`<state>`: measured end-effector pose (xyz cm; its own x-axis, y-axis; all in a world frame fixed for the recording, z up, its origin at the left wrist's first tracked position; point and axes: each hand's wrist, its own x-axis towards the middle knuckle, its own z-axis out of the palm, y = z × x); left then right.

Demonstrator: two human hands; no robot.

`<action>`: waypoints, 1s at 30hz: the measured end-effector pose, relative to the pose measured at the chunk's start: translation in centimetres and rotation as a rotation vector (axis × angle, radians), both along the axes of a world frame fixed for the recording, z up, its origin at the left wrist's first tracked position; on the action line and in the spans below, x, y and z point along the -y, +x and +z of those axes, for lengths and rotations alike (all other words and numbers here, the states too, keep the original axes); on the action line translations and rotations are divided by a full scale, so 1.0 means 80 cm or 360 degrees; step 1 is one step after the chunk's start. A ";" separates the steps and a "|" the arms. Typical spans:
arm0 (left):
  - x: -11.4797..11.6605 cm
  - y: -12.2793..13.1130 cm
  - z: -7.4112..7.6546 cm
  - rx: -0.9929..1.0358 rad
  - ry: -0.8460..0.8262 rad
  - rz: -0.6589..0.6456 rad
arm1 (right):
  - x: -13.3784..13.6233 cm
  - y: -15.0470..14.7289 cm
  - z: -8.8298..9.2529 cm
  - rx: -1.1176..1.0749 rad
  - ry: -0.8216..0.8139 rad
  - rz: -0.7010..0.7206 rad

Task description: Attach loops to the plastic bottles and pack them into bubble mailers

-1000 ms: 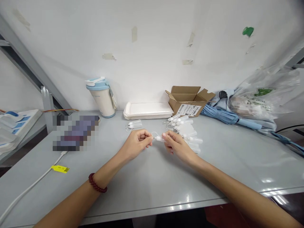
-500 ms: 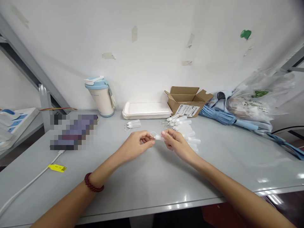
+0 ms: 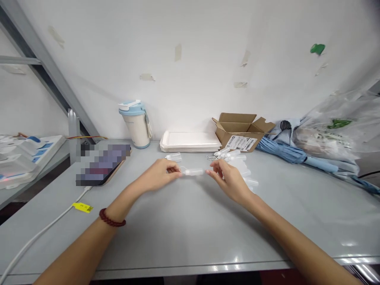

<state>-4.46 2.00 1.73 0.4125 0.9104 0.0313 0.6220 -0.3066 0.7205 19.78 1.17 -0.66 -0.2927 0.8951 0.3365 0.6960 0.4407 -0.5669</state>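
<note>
Between my two hands a small clear plastic dropper bottle (image 3: 194,172) with a white top and a thin loop lies level, slightly blurred. My left hand (image 3: 162,173) pinches its loop end between thumb and fingertips. Just off the other end, my right hand (image 3: 228,177) has thumb and forefinger apart, with nothing visible between them. Beyond and partly behind the right hand is a pile of similar bottles (image 3: 237,157). Another such bottle (image 3: 174,157) lies behind my left hand, partly hidden by it.
White padded envelopes (image 3: 191,139) are stacked against the wall, beside an open cardboard box (image 3: 242,136). A blue-lidded cup (image 3: 136,126) stands left of them. A blurred-out phone-like device (image 3: 103,164) with a white cable is at left. A folded blue umbrella (image 3: 285,151) and plastic bag (image 3: 332,126) lie right.
My right hand has let go of the bottle and drawn back to the right, while my left hand keeps hold of its loop end. The whole view has shifted slightly.
</note>
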 end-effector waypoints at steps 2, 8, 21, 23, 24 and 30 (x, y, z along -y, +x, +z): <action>-0.010 -0.017 -0.003 -0.0113 0.0004 0.0115 | -0.010 0.009 -0.002 0.0184 0.0223 -0.0045; -0.029 -0.043 -0.020 -0.0381 0.0030 0.0307 | -0.026 0.031 0.003 0.0686 0.0517 -0.0109; -0.039 -0.053 -0.032 -0.0593 0.0147 0.0428 | -0.043 0.061 0.012 0.0852 0.0561 -0.0252; -0.040 -0.052 -0.034 -0.0629 0.0171 0.0466 | -0.042 0.062 0.015 0.0785 0.0497 -0.0228; -0.041 -0.051 -0.035 -0.0651 0.0175 0.0486 | -0.042 0.063 0.016 0.0731 0.0472 -0.0200; -0.038 -0.036 -0.039 -0.0838 0.0218 0.0651 | -0.047 0.080 0.027 0.0362 0.0444 -0.0172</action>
